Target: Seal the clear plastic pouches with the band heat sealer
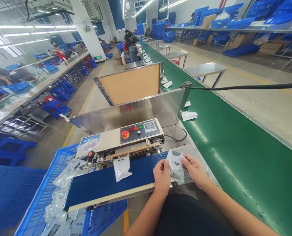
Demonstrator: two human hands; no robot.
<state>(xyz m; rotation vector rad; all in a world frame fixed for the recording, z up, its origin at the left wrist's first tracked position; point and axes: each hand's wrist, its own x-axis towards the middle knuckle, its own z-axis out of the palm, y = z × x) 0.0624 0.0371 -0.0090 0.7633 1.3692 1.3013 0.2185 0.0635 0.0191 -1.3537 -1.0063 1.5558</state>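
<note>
Between my two hands is a small whitish plastic bag [177, 165] with dark print, held upright over the right end of the blue belt. My left hand [162, 175] pinches its left edge. Its right edge is gripped near the top by my right hand [195, 168]. What lies inside the bag cannot be made out. Another plastic bag [122, 168] hangs from the band sealer [133, 132] by its top edge and rests on the blue belt [96, 185]. A clear tray [200, 157] sits partly behind my right hand.
At the belt's left end, a blue basket [41, 188] holds several filled bags. To the right runs a green conveyor [234, 157] with white packets [189, 115]. A steel partition [133, 113] stands behind the sealer. A black cable [244, 87] crosses above the conveyor. Several people sit farther off.
</note>
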